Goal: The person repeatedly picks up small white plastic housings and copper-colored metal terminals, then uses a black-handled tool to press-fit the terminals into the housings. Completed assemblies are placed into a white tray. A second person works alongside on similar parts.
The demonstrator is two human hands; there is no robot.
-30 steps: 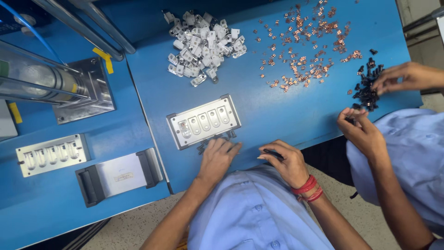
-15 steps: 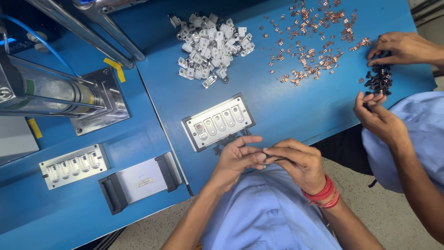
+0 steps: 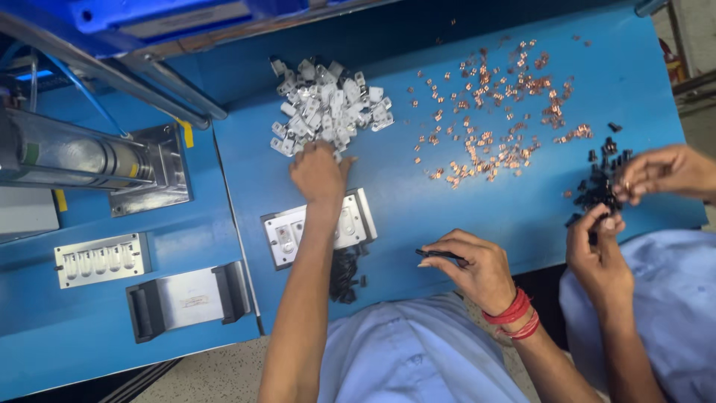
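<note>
My left hand [image 3: 319,173] reaches across the blue table [image 3: 418,201] and rests on the near edge of a heap of small white plastic parts [image 3: 328,112], fingers bent down onto them. Whether it holds one is hidden. My forearm crosses a metal fixture plate [image 3: 356,218] with a row of slots. My right hand [image 3: 477,269], with red bangles on the wrist, sits near the table's front edge and pinches a thin black tool [image 3: 438,254]. A small heap of black parts [image 3: 344,272] lies just below the fixture.
Small copper pieces [image 3: 492,127] are scattered at the back right. A co-worker's two hands [image 3: 664,173] [image 3: 597,254] handle black parts [image 3: 600,186] at the right edge. On the left bench stand a metal cylinder [image 3: 74,157], a second slotted fixture [image 3: 101,259] and a handled plate [image 3: 186,301].
My left hand has left my right hand near the front edge and stretched forward over the fixture to the white heap. My right hand stays low, still on the black tool.
</note>
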